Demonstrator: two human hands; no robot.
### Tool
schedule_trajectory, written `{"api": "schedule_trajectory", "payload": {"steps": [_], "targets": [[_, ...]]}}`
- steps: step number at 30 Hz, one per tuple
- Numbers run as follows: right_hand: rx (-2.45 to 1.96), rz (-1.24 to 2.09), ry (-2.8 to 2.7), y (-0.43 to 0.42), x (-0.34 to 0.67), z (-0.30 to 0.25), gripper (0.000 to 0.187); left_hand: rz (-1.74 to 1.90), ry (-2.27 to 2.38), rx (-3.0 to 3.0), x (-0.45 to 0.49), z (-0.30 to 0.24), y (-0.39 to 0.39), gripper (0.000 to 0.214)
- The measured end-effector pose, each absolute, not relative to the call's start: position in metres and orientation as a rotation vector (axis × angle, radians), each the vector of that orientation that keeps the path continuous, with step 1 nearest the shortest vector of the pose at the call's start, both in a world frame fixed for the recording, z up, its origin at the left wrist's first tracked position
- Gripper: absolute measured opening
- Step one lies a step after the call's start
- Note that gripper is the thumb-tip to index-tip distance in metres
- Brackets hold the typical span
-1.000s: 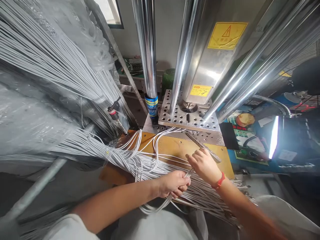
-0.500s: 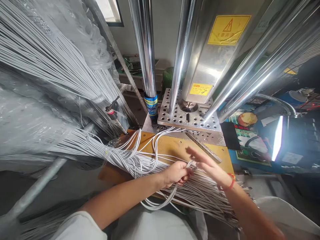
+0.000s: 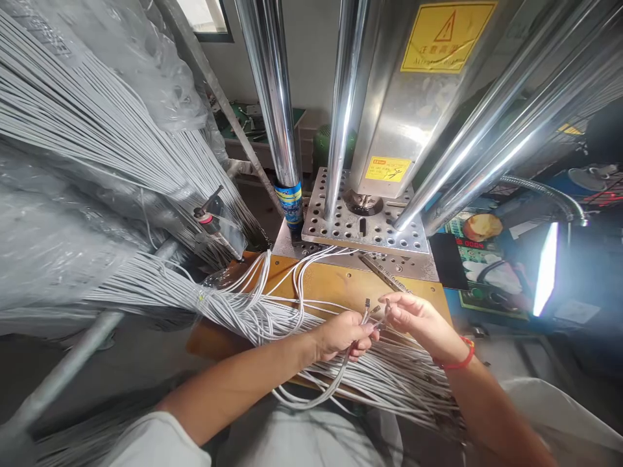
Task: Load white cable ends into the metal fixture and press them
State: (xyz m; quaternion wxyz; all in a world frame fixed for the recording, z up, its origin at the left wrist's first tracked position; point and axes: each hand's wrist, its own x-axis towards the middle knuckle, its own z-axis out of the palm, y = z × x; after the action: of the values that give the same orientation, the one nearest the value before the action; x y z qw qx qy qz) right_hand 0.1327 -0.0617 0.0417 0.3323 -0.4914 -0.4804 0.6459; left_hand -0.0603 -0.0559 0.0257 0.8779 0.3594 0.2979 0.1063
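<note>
I see, from far left, a thick sheaf of thin grey-white cables (image 3: 248,318) running rightward across a flat ochre bench (image 3: 329,279); a blue-and-yellow printed wrap (image 3: 291,205) sits around the foot of a shiny chrome post (image 3: 272,110); the grip of my left hand (image 3: 346,336) is closed round a few slim white cables (image 3: 339,381), their tips poking up above the fist, over the sheaf; behind it lies a silver metal plate drilled with round holes (image 3: 382,228); just beside, the grip of my right hand (image 3: 413,318) pinches 1 small metal-tipped cable end (image 3: 388,303) between thumb and finger; a thin red bracelet (image 3: 460,366) circles that wrist; farther right, a white strip lamp (image 3: 546,269) glows.
</note>
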Motion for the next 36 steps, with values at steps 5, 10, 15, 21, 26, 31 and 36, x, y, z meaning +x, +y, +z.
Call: {"api": "schedule_trajectory", "payload": {"steps": [5,10,15,21,26,31,36], "targets": [[-1.273,1.673,-1.125,-0.063,0.127,0.028,0.028,0.289,0.641,0.862,-0.057,0.026,-0.055,0.034],[-1.405,1.577,-1.045,-0.073,0.112,0.023,0.038,0.357,0.651,0.948,-0.049,0.019,-0.058,0.036],[-1.475,1.530,-1.189,-0.073,0.117,0.028,0.037,0.370,0.733,0.986,-0.046,0.017,-0.058,0.031],[-1.659,1.127,-1.509,-0.072,0.111,0.041,0.040,0.380,0.803,1.040,-0.038,0.016,-0.055,0.026],[-1.880,0.770,-1.867,-0.070,0.133,0.039,0.044,0.436,0.773,0.979,-0.035,0.013,-0.051,0.028],[-2.173,0.018,-2.080,-0.057,0.172,0.014,0.032,0.428,0.855,0.955,-0.034,0.014,-0.039,0.028],[-2.213,0.414,-2.016,-0.059,0.172,0.007,0.015,0.429,0.969,0.925,-0.028,0.012,-0.029,0.021]]}}
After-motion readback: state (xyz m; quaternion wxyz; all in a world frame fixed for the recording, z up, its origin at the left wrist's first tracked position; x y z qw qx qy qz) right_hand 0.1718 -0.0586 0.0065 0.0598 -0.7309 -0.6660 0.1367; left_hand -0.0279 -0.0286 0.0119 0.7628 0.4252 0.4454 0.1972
